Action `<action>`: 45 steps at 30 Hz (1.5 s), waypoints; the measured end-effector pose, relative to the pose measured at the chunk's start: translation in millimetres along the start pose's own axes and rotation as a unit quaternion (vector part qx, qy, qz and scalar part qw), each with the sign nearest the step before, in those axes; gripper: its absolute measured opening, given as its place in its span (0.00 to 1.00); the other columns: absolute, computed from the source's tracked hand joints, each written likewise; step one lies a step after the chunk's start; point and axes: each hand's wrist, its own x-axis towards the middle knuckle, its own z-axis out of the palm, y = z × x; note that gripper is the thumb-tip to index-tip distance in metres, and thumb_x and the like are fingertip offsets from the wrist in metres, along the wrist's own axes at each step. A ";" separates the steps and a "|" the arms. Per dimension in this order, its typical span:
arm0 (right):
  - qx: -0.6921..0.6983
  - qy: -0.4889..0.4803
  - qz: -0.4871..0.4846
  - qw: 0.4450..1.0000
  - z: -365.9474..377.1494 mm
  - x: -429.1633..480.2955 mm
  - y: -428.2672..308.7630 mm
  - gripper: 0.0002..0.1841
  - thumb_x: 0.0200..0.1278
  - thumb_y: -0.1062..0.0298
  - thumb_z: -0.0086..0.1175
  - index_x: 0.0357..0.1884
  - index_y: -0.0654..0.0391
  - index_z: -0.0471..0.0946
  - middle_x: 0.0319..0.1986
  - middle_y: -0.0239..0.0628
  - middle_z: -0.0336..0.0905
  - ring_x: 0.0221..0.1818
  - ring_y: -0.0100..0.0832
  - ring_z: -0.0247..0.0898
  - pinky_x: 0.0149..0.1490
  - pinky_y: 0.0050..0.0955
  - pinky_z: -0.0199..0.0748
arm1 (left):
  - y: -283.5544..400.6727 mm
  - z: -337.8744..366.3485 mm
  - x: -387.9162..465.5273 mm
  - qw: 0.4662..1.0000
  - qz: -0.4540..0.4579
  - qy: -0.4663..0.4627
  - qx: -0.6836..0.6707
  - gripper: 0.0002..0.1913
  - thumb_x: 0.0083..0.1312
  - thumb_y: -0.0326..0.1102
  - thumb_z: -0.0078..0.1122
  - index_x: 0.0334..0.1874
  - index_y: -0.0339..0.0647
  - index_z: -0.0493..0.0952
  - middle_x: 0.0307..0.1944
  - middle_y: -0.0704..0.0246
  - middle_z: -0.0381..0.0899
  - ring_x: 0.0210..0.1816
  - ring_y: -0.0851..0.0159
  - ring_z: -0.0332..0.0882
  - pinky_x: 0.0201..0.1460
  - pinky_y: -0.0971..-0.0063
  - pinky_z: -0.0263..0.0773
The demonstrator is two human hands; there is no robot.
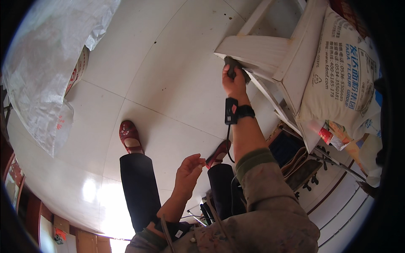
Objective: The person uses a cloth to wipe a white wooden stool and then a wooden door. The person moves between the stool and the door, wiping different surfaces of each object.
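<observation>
My right hand [234, 81] grips a dark grey cloth [233, 67] against the lower edge of a white wooden piece of furniture [256, 52], close to its protruding end. Part of the cloth lies behind my fingers. Lower in the view, my left hand [189, 174] hovers above the floor between my legs, its fingers loosely curled. Nothing shows in it, and it touches no surface. Black devices with straps sit on both wrists, and a cable runs from the right one.
A printed flour sack [341, 72] lies on the white furniture at right, beside crumpled packaging [354, 148]. Clear plastic sheeting [53, 57] hangs at upper left over a printed container [77, 69]. My red shoes [130, 134] stand on pale floor tiles [171, 91].
</observation>
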 end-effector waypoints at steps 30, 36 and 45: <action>-0.152 0.001 -0.012 0.988 -36.9 -13.3 16.5 0.11 0.64 0.75 0.53 0.48 0.58 0.71 0.46 0.38 0.75 0.44 0.39 0.74 0.45 0.38 0.83 | -2.1 -0.3 0.7 1.000 -0.004 -0.001 -0.010 0.18 0.66 0.24 0.54 0.59 0.38 0.69 0.49 0.66 0.77 0.53 0.70 0.74 0.57 0.77 0.68; -0.042 0.071 -0.125 0.989 -42.3 30.2 -23.0 0.16 0.65 0.74 0.49 0.55 0.60 0.67 0.51 0.42 0.70 0.49 0.41 0.72 0.45 0.39 0.84 | -1.6 -4.0 0.5 1.000 -0.007 0.001 -0.007 0.18 0.66 0.25 0.54 0.59 0.38 0.69 0.49 0.66 0.77 0.53 0.69 0.74 0.57 0.76 0.68; -0.051 0.069 -0.119 0.989 -3.2 55.3 2.7 0.19 0.66 0.74 0.45 0.59 0.57 0.66 0.55 0.41 0.68 0.54 0.42 0.69 0.48 0.41 0.84 | -1.7 -7.9 2.8 1.000 -0.001 0.000 -0.004 0.19 0.66 0.26 0.54 0.59 0.39 0.69 0.51 0.65 0.77 0.54 0.67 0.75 0.55 0.74 0.68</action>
